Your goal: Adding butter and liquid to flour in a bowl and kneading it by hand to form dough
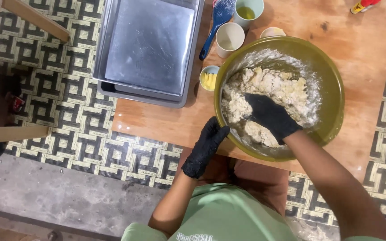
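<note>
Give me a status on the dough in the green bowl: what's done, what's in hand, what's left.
Done: flour and other ingredients are in the bowl and partly combined; one cup looks empty. In hand: the right hand presses into the dough while the left hand steadies the rim. Left: the dough is shaggy and crumbly, with loose flour on the bowl wall, so more kneading is likely. The trays hold nothing.

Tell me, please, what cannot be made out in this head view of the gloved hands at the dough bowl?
- Right hand: fingertips hidden, pressed into the dough.
- Green bowl: the bottom is covered by dough and flour.
- Left hand: palm against the bowl's rim, hidden by its own back.
- Red and yellow thing: cut off by the top edge.
- Cups: contents too small to identify.
</note>
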